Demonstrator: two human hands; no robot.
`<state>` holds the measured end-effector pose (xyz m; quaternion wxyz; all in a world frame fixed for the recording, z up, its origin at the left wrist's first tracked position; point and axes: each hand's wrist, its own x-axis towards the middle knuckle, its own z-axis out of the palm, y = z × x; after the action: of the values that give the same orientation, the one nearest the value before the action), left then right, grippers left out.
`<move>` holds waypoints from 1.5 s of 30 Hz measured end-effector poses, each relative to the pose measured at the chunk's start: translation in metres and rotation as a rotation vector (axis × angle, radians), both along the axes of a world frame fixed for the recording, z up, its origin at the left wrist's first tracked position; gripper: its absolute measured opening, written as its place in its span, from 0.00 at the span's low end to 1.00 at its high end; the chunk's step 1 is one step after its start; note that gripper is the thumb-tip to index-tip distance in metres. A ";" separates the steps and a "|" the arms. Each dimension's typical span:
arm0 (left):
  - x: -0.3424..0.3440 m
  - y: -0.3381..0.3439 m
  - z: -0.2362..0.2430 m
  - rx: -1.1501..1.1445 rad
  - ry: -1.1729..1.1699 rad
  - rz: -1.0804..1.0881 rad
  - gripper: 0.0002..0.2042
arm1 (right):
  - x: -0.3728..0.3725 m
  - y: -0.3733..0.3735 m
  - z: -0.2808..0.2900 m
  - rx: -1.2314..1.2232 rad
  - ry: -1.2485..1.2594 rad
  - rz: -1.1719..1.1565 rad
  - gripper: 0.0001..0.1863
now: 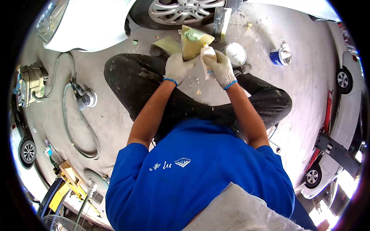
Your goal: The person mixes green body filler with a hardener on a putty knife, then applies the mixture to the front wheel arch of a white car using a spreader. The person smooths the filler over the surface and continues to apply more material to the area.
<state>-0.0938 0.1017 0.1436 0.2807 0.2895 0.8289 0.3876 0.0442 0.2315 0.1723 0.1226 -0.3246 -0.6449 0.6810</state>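
Head view: a slim white tube with a yellow tip (pixel 206 53) is being held at upper centre of the frame by the right hand (pixel 221 70), which is being covered by a cream knitted glove with a blue cuff edge. The tube is being gripped between thumb and fingers; its long axis is running nearly vertically, with the tip pointing towards the upper edge, leaning slightly left, and the wide end pointing downward. Just left of it, a yellowish flat board (pixel 190 47) bearing a pale green smear (pixel 194 35) is being held at its lower edge by the similarly gloved left hand (pixel 178 67); how its hidden fingers are being placed cannot be told. Whether the tip is touching the board is also unclear. Right of the tube, a round white-topped can (pixel 235 54) is being seen, and above the board, a silver-spoked car wheel (pixel 181 12) is being partly cropped by the upper edge.
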 end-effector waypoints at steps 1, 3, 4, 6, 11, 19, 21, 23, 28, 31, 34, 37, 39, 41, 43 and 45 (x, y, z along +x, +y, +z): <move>0.000 -0.004 0.005 -0.045 -0.011 -0.003 0.21 | -0.003 0.000 -0.002 -0.009 0.022 -0.015 0.13; -0.003 -0.002 0.006 -0.035 0.012 0.013 0.21 | -0.005 0.000 -0.012 -0.066 0.139 -0.122 0.11; -0.002 -0.002 -0.005 0.008 0.035 0.026 0.21 | -0.005 0.000 -0.014 -0.161 0.171 -0.178 0.11; 0.000 0.000 0.000 0.062 -0.016 0.062 0.20 | -0.004 0.001 -0.014 -0.350 0.273 -0.216 0.13; -0.001 0.001 0.002 0.037 -0.015 0.071 0.19 | 0.002 -0.004 -0.001 -0.699 0.222 -0.144 0.17; -0.001 -0.004 0.010 0.000 -0.007 0.051 0.21 | 0.012 -0.004 0.012 -0.613 0.343 -0.043 0.22; 0.000 -0.004 0.013 0.026 -0.055 0.055 0.22 | 0.010 -0.004 0.019 -0.537 0.299 -0.060 0.20; -0.001 -0.005 0.011 0.049 -0.022 0.064 0.22 | 0.012 -0.002 0.013 -0.466 0.291 -0.045 0.17; 0.001 0.001 0.006 0.015 0.023 0.063 0.22 | 0.013 0.003 0.012 -0.504 0.300 -0.060 0.12; 0.002 -0.001 0.001 0.029 -0.075 0.079 0.18 | 0.016 0.006 0.009 -0.366 0.135 0.026 0.16; 0.000 0.000 -0.005 0.064 -0.006 0.041 0.17 | 0.016 0.011 0.008 -0.205 0.087 0.101 0.21; 0.002 -0.001 0.007 0.063 -0.003 0.008 0.18 | 0.014 0.008 0.017 -0.117 -0.059 0.104 0.22; 0.004 0.001 0.001 0.110 0.082 0.021 0.19 | 0.010 0.010 0.016 -0.066 -0.162 0.149 0.23; 0.004 0.003 0.000 0.097 0.134 -0.015 0.19 | 0.006 0.007 0.012 -0.070 -0.177 0.112 0.20; 0.003 0.003 0.000 0.075 0.175 -0.050 0.20 | 0.004 0.004 0.013 -0.114 -0.189 0.078 0.19; 0.004 0.002 0.001 0.078 0.179 -0.071 0.19 | 0.005 0.005 0.008 -0.140 -0.125 0.053 0.18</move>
<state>-0.0897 0.1035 0.1451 0.2077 0.3627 0.8242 0.3821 0.0491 0.2361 0.1798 0.0409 -0.3571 -0.6103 0.7059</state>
